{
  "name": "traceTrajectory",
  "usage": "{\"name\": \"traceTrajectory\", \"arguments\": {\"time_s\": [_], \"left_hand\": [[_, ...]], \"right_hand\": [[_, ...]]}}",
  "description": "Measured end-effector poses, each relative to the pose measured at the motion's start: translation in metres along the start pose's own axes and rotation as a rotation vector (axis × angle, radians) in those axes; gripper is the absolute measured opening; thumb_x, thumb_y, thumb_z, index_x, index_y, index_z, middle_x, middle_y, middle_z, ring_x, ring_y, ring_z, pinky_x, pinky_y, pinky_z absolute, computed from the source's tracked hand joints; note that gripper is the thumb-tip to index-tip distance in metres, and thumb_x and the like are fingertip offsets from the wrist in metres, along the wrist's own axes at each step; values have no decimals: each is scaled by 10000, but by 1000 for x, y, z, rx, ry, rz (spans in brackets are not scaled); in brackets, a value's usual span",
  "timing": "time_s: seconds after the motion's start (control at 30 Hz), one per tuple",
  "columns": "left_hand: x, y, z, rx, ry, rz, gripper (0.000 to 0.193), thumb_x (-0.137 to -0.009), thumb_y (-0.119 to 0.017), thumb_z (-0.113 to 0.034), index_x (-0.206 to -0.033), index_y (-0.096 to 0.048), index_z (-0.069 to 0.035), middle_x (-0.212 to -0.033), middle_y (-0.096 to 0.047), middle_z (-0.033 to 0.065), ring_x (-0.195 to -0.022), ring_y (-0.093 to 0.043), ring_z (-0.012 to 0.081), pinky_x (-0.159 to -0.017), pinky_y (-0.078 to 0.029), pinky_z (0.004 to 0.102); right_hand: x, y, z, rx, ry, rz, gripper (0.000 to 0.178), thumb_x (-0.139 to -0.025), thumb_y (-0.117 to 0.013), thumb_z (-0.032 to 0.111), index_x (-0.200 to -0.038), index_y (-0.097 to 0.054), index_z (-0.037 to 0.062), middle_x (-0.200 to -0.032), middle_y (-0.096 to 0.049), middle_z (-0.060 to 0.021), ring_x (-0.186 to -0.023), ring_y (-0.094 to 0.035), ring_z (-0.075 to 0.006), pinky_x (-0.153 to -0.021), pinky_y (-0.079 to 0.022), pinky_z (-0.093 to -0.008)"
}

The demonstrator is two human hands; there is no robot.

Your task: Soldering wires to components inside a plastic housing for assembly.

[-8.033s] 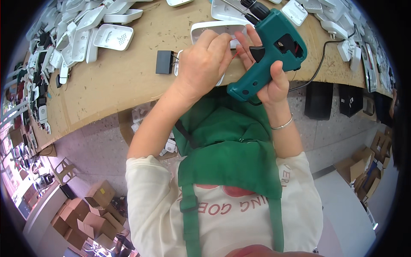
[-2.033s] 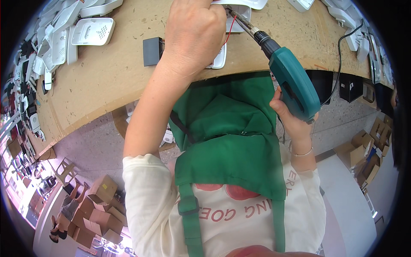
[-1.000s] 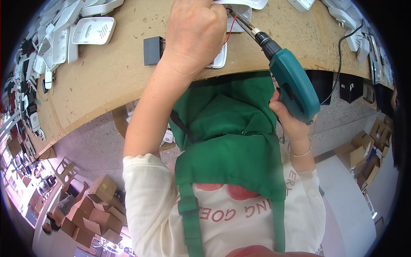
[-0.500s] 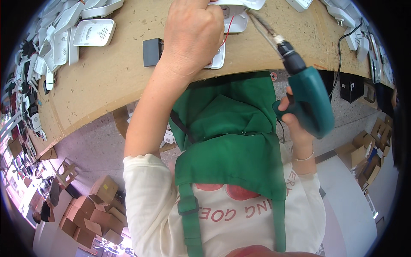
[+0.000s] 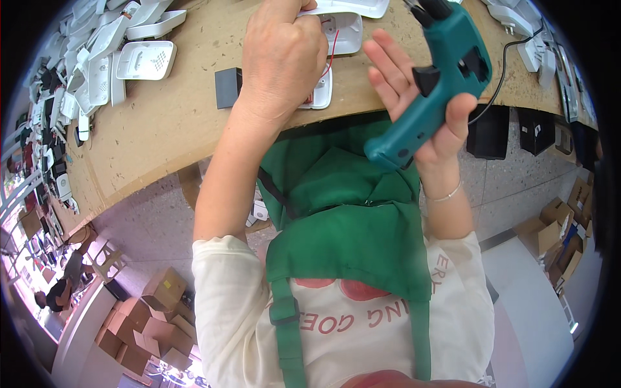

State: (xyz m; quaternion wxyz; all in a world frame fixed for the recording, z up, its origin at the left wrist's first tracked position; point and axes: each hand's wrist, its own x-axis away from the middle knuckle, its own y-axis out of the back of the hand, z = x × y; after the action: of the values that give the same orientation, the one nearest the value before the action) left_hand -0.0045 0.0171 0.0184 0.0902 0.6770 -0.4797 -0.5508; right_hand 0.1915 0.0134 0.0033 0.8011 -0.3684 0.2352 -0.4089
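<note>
My left hand (image 5: 284, 61) is over the near side of the tabletop with its fingers curled. Whatever they grip is hidden, but they lie against a white plastic housing (image 5: 349, 33) with a thin red wire (image 5: 334, 48) running from it. Under the wrist, a second white shell (image 5: 322, 96) shows red inside. In my right hand (image 5: 446, 132) a teal pistol-grip soldering gun (image 5: 435, 90) rests against the palm and thumb. Its fingers are stretched out behind the handle, and the tip is out of view. A dark grey box-shaped block (image 5: 228, 88) lies left of my left wrist.
White plastic shells (image 5: 145, 59) are heaped at the tabletop's left. Plug-ended white units (image 5: 517, 29) lie at the right, near a black cable (image 5: 511, 68). Cardboard boxes (image 5: 162, 291) stand on the floor at lower left, where another person (image 5: 61, 291) is in the distance.
The soldering gun has swung up and left, its tip leaving the housing and the view. My right fingers have uncurled from its grip. My left hand has shifted slightly left.
</note>
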Motion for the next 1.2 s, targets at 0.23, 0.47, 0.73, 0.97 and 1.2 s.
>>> {"name": "traceTrajectory", "arguments": {"time_s": [0.23,0.47,0.73,0.97,1.2], "left_hand": [[1,1,-4,-31,-13,-44,76,-674,-586,38,-746,-561,47,-859,-571,195,-774,-562,369,-680,-462,434],[6,-1,-3,-79,21,-36,68,-696,-592,29,-756,-573,53,-868,-574,197,-777,-562,374,-686,-466,423],[28,12,0,-195,-18,-175,130,-731,-703,-214,-802,-662,-114,-994,-600,4,-875,-527,204,-803,-302,361],[38,7,-21,-218,-31,10,118,-715,-664,-107,-831,-668,-87,-899,-573,21,-800,-547,191,-749,-336,332],[40,18,-27,-93,37,151,179,-757,-653,0,-925,-676,-56,-872,-606,61,-722,-594,234,-629,-456,335]], "right_hand": [[-16,-2,-7,111,-9,-34,1006,-754,-690,536,-1473,-159,74,-1483,-93,-325,-1386,-148,-450,-1162,-176,-467],[-19,-3,-8,97,-17,-31,990,-758,-691,527,-1468,-172,71,-1480,-96,-330,-1384,-154,-450,-1163,-169,-472],[-19,-1,-9,100,-32,-42,1023,-750,-701,527,-1464,-155,38,-1486,-116,-311,-1385,-170,-435,-1162,-179,-463],[-21,1,-11,118,-17,-13,1010,-770,-679,530,-1468,-140,38,-1491,-125,-297,-1390,-173,-420,-1162,-187,-446],[-24,8,-4,174,-34,22,971,-797,-656,520,-1466,-155,27,-1492,-153,-286,-1393,-177,-412,-1161,-179,-440]]}}
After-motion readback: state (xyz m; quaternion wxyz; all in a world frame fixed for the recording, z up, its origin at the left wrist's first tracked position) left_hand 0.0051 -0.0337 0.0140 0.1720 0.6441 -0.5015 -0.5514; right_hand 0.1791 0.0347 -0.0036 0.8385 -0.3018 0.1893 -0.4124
